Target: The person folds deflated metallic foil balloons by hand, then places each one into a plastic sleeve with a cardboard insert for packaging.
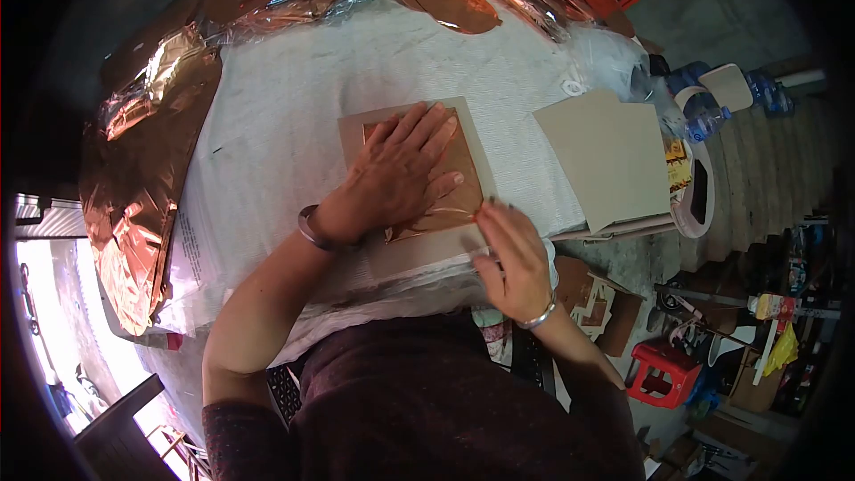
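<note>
A piece of grey-beige cardboard (pixel 427 250) lies on the white cloth-covered table in front of me. On it rests a shiny copper-coloured foil sheet (pixel 463 160), slightly creased near its lower edge. My left hand (pixel 405 165) is spread flat across the foil, covering much of its left and middle part. At the foil's lower right corner is my right hand (pixel 517 258), its fingertips touching the edge and its thumb held apart from the fingers. Nothing shows between that thumb and the fingers.
Larger copper foil pieces (pixel 134 178) line the table's left and far edges. A stack of cardboard (pixel 610 160) lies at the right, near plastic bottles (pixel 704 120) and a phone-like dark object (pixel 699 192). A red stool (pixel 663 374) stands on the floor.
</note>
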Motion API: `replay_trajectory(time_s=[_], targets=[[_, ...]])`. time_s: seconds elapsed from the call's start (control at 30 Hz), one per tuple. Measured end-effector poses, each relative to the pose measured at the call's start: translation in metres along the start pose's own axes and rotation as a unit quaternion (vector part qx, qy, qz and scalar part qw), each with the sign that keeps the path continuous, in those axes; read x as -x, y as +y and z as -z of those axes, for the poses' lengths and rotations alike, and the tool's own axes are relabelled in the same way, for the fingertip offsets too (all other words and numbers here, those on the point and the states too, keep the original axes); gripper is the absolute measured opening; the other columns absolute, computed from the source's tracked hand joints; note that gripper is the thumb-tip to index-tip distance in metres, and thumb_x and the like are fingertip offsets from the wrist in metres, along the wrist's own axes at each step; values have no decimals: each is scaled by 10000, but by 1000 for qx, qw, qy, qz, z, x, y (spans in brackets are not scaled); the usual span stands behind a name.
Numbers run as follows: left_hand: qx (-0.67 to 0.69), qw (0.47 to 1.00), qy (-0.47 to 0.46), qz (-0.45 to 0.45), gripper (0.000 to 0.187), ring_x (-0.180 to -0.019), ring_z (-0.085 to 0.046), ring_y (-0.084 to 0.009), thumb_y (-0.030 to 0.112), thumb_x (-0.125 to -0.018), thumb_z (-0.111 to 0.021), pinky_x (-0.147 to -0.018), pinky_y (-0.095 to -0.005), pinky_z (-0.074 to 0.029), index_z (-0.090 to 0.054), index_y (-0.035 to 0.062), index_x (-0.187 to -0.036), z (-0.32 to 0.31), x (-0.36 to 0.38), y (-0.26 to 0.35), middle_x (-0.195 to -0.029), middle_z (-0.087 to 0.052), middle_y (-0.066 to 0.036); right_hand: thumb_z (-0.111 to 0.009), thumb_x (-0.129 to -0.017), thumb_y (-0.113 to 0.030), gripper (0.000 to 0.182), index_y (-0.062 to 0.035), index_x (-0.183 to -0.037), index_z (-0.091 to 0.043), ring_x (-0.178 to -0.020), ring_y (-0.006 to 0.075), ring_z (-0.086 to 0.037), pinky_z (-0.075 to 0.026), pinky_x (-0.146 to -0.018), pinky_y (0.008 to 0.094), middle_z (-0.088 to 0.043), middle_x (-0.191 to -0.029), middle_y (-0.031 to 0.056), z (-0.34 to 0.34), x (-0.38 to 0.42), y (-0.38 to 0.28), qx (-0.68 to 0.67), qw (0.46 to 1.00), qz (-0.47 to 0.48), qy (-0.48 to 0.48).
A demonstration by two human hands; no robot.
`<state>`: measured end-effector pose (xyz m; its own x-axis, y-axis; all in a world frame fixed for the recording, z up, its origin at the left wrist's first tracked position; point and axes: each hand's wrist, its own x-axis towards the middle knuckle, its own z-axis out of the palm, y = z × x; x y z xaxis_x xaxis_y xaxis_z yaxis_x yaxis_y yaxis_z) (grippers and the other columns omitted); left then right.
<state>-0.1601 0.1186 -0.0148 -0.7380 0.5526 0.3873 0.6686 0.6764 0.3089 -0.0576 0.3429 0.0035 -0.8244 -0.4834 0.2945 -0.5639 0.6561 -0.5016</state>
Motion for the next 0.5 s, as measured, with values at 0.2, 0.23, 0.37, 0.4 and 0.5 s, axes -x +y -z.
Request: replay_trajectory(time_s=[0.2,0.23,0.37,0.4,0.5], targets=[[1,1000,5,-5,634,-1343,-367,-356,436,-925,-520,-1085,-478,-308,-419,9,-1383,-2,-1,-2,-1438,-406,-186,-636,-842,-240,764,30,-1460,-276,-1407,374,-273,-210,-1146,471,-285,-1509,238,-6,-33,-15,92,992,-34,-75],[2,1000,2,-5,645,-1347,-362,-358,431,-926,-522,-1085,-472,-301,-393,20,-1406,-2,-1,-2,-1451,-391,-185,-614,-868,-280,766,25,-1471,-253,-1418,370,-253,-192,-1153,469,-273,-1515,236,-8,-32,-15,102,988,-49,-106],[8,1000,1,0,663,-1351,-355,-361,445,-930,-513,-1086,-467,-293,-370,31,-1428,-2,0,-1,-1466,-374,-181,-503,-945,-311,665,19,-1470,-262,-1426,339,-252,-177,-1156,464,-277,-1521,217,0,-37,-14,103,985,-53,-130],[8,1000,2,0,663,-1351,-355,-361,445,-930,-513,-1086,-467,-293,-370,31,-1428,-2,0,-1,-1466,-374,-181,-503,-945,-311,665,19,-1470,-262,-1426,339,-252,-177,-1156,464,-277,-1521,217,2,-40,-7,104,985,-52,-130],[-3,1000,-3,-3,670,-1349,-360,-357,452,-929,-512,-1089,-458,-292,-372,23,-1424,-1,0,-1,-1464,-378,-183,-415,-985,-266,566,5,-1465,-287,-1424,330,-257,-172,-1157,457,-291,-1521,199,2,-58,17,39,991,-63,-112]])
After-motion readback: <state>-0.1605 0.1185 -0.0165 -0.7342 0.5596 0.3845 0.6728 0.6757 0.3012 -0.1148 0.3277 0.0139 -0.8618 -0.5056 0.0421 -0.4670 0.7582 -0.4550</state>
